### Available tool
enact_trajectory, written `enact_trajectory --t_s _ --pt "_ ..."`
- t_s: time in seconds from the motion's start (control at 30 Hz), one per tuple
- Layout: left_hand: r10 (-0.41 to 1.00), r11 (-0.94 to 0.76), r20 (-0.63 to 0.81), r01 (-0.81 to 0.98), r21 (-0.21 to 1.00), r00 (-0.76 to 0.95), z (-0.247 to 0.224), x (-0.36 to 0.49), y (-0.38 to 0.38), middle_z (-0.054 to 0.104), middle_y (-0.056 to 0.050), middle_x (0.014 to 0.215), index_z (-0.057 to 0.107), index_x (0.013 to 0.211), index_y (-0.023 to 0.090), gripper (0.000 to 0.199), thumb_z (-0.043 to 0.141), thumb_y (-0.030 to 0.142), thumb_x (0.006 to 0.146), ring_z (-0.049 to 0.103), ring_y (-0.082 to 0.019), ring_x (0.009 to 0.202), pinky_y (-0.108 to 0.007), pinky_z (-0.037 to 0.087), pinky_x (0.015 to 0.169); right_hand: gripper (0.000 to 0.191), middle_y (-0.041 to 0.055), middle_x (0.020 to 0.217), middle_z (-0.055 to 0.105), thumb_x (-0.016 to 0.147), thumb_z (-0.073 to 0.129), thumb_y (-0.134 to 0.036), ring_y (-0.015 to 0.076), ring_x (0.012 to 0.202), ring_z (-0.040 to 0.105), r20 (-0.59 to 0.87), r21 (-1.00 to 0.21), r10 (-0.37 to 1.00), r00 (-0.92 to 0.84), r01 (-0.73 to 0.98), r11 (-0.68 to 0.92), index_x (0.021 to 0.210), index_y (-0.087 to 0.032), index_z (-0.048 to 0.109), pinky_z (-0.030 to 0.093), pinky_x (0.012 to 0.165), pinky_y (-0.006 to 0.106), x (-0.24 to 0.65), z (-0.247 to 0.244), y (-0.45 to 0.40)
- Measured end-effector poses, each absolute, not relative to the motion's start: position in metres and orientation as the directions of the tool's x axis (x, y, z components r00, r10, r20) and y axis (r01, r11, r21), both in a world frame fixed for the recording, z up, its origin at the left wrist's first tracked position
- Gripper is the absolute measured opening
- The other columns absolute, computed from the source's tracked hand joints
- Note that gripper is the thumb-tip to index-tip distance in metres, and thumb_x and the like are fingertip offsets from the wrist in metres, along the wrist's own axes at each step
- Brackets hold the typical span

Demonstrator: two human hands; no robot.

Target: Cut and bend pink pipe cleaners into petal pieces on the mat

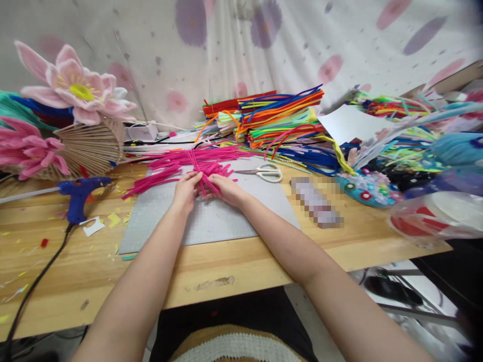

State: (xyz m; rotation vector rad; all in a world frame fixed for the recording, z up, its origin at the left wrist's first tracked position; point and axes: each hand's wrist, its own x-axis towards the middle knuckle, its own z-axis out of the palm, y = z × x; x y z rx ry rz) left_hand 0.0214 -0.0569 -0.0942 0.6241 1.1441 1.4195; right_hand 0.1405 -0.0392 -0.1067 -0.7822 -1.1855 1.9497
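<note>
My left hand (pixel 187 190) and my right hand (pixel 223 189) meet over a grey cutting mat (pixel 226 226). Both have their fingers closed on a small bunch of magenta pipe cleaners (pixel 206 183), whose ends stick out between them. Just behind lies a wider spread of magenta pipe cleaners (pixel 173 157), with another stack (pixel 153 181) of them on the mat's left edge. White-handled scissors (pixel 268 173) rest to the right of my right hand, blades pointing left. Which fingers press on which stems is too small to tell.
A blue glue gun (pixel 81 196) with a black cord lies at left among scraps. Behind it stand a pink fabric-like flower (pixel 75 88) and a woven fan-shaped basket (pixel 92 146). Colourful pipe cleaner bundles (pixel 283 115) pile along the back. A plastic-wrapped tub (pixel 441 213) sits at right.
</note>
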Motion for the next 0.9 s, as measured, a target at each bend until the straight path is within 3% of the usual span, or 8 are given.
enact_trajectory --t_s 0.1,0.27,0.37,0.5,0.7,0.9 --pt "0.965 0.13 -0.217 -0.45 0.883 -0.148 -0.095 0.023 -0.057 0.054 0.006 0.049 0.054 0.071 0.015 0.011 0.064 0.016 0.065 0.041 -0.004 0.033 -0.016 0.03 0.033 0.017 0.0019 0.067 0.061 0.088 0.038 -0.024 0.0095 0.059 0.058 -0.182 -0.817 0.729 -0.66 -0.312 -0.486 0.08 -0.015 0.051 0.051 0.059 0.024 0.143 -0.104 -0.04" --pt "0.977 0.145 -0.206 -0.527 0.837 -0.058 -0.098 0.023 -0.055 0.061 0.002 0.061 0.056 0.075 0.015 0.007 0.059 0.021 0.074 0.049 -0.005 0.04 -0.016 0.038 0.039 0.026 0.0007 0.062 0.058 0.088 0.038 -0.028 0.0072 0.055 0.054 -0.239 -0.735 0.654 -0.718 -0.306 -0.605 0.072 -0.013 0.053 0.049 0.057 0.021 0.147 -0.106 -0.039" --pt "0.981 0.125 -0.184 -0.537 0.835 -0.057 -0.096 0.021 -0.052 0.065 -0.001 0.07 0.059 0.082 0.015 0.012 0.056 0.026 0.077 0.056 -0.006 0.049 -0.018 0.044 0.046 0.03 -0.0012 0.056 0.052 0.088 0.037 -0.026 0.0056 0.047 0.048 -0.217 -0.752 0.655 -0.724 -0.304 -0.585 0.065 -0.013 0.05 0.043 0.05 0.018 0.145 -0.108 -0.039" --pt "0.985 0.092 -0.157 -0.564 0.821 -0.068 -0.092 0.019 -0.048 0.063 0.0 0.066 0.06 0.078 0.014 0.011 0.054 0.023 0.079 0.06 -0.008 0.059 -0.017 0.045 0.05 0.028 -0.0034 0.051 0.047 0.086 0.038 -0.027 0.0049 0.042 0.04 -0.173 -0.76 0.653 -0.737 -0.322 -0.564 0.063 -0.015 0.046 0.034 0.042 0.017 0.144 -0.105 -0.042" --pt "0.92 0.198 -0.366 -0.636 0.746 -0.142 -0.078 0.025 -0.044 0.061 0.001 0.06 0.059 0.069 0.014 0.013 0.053 0.019 0.079 0.058 -0.007 0.053 -0.017 0.044 0.05 0.032 -0.0059 0.043 0.035 0.083 0.042 -0.033 0.0048 0.037 0.029 -0.118 -0.811 0.66 -0.742 -0.311 -0.495 0.056 -0.017 0.035 0.024 0.036 0.016 0.144 -0.103 -0.045" --pt "0.868 0.185 -0.43 -0.642 0.744 -0.248 -0.061 0.038 -0.029 0.051 0.001 0.046 0.054 0.06 0.013 0.024 0.045 0.018 0.082 0.05 -0.007 0.043 -0.019 0.042 0.045 0.04 -0.0081 0.037 0.024 0.077 0.051 -0.043 0.0043 0.032 0.018 -0.025 -0.883 0.782 -0.623 -0.353 -0.31 0.054 -0.02 0.028 0.014 0.032 0.019 0.14 -0.103 -0.043"
